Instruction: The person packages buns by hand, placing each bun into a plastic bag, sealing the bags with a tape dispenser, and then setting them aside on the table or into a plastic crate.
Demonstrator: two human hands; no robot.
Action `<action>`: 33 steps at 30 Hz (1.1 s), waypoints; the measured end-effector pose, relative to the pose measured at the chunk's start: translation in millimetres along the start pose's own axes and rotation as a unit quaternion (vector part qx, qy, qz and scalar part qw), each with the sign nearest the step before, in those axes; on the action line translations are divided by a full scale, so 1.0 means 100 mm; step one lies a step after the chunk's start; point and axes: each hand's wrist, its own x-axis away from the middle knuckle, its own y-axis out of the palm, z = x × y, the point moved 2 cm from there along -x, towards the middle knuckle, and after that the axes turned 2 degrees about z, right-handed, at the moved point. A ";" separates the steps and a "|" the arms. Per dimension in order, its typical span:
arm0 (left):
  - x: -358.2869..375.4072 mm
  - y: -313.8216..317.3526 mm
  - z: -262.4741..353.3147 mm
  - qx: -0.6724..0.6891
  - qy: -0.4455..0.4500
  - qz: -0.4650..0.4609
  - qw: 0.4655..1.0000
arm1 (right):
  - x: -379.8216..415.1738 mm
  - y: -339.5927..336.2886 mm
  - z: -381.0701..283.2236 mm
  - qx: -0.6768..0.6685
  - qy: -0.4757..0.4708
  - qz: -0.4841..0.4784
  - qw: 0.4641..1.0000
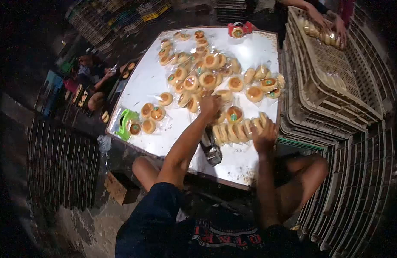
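Round browned buns in clear wrappers [208, 80] lie in a loose pile across the white tabletop [142, 92]. My left hand [210, 106] reaches into the near side of this pile, its fingers curled down at a wrapped bun and partly hidden. Several wrapped buns stand on edge in a tight row [235, 132] at the near right. At the right end of that row, my right hand [264, 137] has its fingers bent round the last bun. A wrapped bun with a green label [233, 114] lies just behind the row.
A dark tool with a shiny end [213, 155] lies beside the row. A green tape dispenser [128, 124] and a red holder [246, 28] sit at the table's edges. Stacked plastic crates [332, 81] rise at right, where another person's hands [332, 26] handle wrapped buns. Another person sits at left.
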 end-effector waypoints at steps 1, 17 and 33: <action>-0.09 0.10 -0.07 0.067 -0.037 -0.024 0.997 | 0.02 -0.02 -0.06 0.019 0.026 -0.020 0.999; 1.42 -1.59 0.73 0.666 -0.279 -0.179 0.668 | 0.42 0.23 -0.98 -0.496 0.102 -0.243 0.827; 1.56 -1.92 0.63 0.680 -0.269 -0.054 0.679 | 0.24 -0.06 -1.46 -0.379 0.110 -0.138 0.908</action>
